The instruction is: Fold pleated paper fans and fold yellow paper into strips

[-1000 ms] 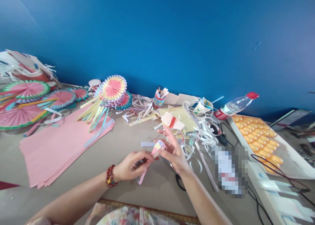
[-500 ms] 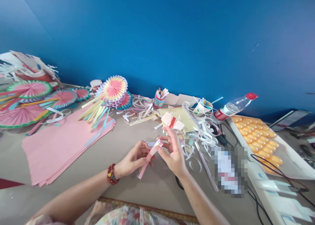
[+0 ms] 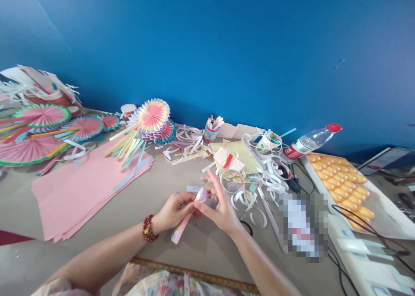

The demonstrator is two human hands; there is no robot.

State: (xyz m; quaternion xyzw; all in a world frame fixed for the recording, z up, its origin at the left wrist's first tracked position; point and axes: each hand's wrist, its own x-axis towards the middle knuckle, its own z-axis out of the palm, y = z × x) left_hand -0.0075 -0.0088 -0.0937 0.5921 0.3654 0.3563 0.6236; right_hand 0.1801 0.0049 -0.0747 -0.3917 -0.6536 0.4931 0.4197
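A narrow pleated pink paper strip (image 3: pixel 181 229) with yellow and lavender edging slants between my hands above the table. My left hand (image 3: pixel 173 210), with a beaded bracelet at the wrist, pinches it at the middle between thumb and fingers. At the strip's upper end the pleats show as a fanned, folded edge. My right hand (image 3: pixel 220 207) has its thumb against that end, other fingers behind it, and the upper fingers stretched out. The right fingers behind the paper are partly hidden. Just beyond the hands lies a lavender paper strip (image 3: pixel 193 188).
Pink paper sheets (image 3: pixel 87 188) lie at left, beside finished paper rosettes (image 3: pixel 151 116). Behind my hands are a pen cup (image 3: pixel 211 133), a tape roll (image 3: pixel 232 171) and curled paper scraps (image 3: pixel 243 199). Further right are a plastic bottle (image 3: pixel 308 141), cables and a bubbly orange-patterned board (image 3: pixel 337 183).
Both hands have shifted slightly left with the pleated strip. My right thumb has moved onto its upper end, which now looks bent over. The view has shifted a little.
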